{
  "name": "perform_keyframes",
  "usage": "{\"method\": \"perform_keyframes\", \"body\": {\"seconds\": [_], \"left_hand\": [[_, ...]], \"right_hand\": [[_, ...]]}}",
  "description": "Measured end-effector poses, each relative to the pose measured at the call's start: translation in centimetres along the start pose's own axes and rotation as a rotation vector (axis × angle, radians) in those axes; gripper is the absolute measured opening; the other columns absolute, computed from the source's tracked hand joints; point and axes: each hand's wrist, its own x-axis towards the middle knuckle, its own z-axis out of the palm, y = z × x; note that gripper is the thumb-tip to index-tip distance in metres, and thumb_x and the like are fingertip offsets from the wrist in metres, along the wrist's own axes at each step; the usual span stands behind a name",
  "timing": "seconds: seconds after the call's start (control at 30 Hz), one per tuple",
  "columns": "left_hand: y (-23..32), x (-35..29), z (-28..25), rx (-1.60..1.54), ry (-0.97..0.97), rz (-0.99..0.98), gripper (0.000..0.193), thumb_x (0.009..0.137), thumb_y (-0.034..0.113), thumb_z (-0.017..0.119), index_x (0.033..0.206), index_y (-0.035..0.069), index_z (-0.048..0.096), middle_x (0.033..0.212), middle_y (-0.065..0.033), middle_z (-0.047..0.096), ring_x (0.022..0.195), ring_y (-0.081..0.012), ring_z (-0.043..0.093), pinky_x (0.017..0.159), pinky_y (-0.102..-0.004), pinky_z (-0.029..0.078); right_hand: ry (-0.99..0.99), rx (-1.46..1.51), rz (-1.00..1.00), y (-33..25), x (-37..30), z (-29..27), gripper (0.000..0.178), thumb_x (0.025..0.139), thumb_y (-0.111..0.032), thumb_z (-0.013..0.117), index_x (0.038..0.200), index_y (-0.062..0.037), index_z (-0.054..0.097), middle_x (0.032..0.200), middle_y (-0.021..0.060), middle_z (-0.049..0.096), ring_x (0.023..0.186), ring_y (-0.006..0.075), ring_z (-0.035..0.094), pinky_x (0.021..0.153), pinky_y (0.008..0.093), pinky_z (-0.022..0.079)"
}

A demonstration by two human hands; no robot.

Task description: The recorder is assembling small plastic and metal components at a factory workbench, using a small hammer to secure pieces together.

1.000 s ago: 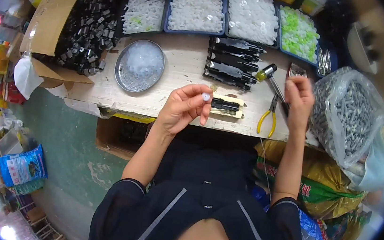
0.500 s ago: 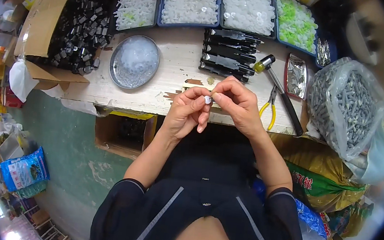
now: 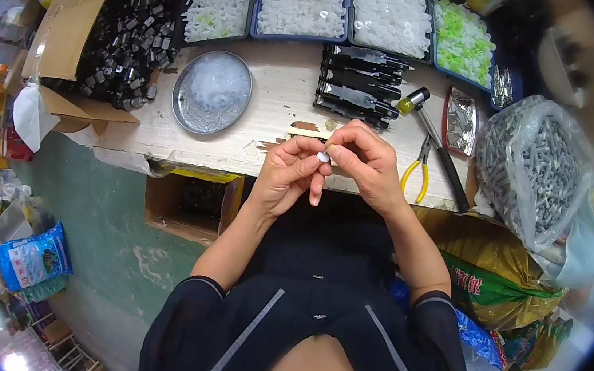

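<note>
Over the front edge of the bench, my left hand (image 3: 290,171) and my right hand (image 3: 365,162) meet at the fingertips. Between them is a small white round plastic piece (image 3: 324,157), pinched by my left thumb and fingers. The right thumb and forefinger are pressed together at its upper side; whatever they grip there is hidden. Beyond the hands lies a stack of black plastic parts (image 3: 359,86). To the right of it are a hammer (image 3: 437,143) with a yellow face and yellow-handled pliers (image 3: 416,173).
Trays of white plastic pieces (image 3: 303,3) and green-white pieces (image 3: 463,43) line the back. A round metal dish (image 3: 212,92) stands left of centre, beside a carton of black parts (image 3: 70,20). A bag of grey screw-like pieces (image 3: 533,168) stands right, near a red foil-lined tray (image 3: 460,120).
The white piece has tilted slightly between my fingers, its round face now turned differently. Both hands stay nearly in place, while the bench shifts slightly rightward in view.
</note>
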Motion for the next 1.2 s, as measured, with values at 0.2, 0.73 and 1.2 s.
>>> {"method": "perform_keyframes", "body": {"seconds": [0.2,0.73,1.2], "left_hand": [[0.0,-0.2,-0.1,0.11,0.0,0.037,0.02,0.088,0.007,0.056,0.106,-0.001,0.056,0.085,-0.0145,0.063,0.06,-0.0166,0.061,0.048,-0.0282,0.053],[-0.2,-0.3,0.0,0.206,0.041,0.125,0.022,0.087,0.006,0.057,0.108,-0.002,0.054,0.086,-0.0138,0.063,0.063,-0.0156,0.062,0.051,-0.0273,0.054],[-0.6,-0.3,0.4,0.286,0.145,0.209,0.026,0.088,0.004,0.056,0.114,-0.002,0.055,0.085,-0.0124,0.062,0.064,-0.0154,0.061,0.052,-0.0267,0.054]], "right_hand": [[-0.042,0.096,0.1,-0.1,0.0,-0.1,0.01,0.086,-0.007,0.058,0.087,0.0033,0.057,0.085,0.0045,0.051,0.073,0.0086,0.055,0.066,0.0215,0.045],[-0.026,0.141,0.126,-0.3,-0.3,0.4,0.009,0.086,-0.004,0.057,0.089,0.0047,0.057,0.088,0.0053,0.052,0.078,0.0109,0.059,0.069,0.0221,0.049],[0.13,-0.226,-0.094,0.8,-0.6,1.0,0.009,0.081,0.001,0.061,0.089,0.0024,0.058,0.085,0.0097,0.055,0.072,0.0176,0.057,0.061,0.0266,0.047]]}}
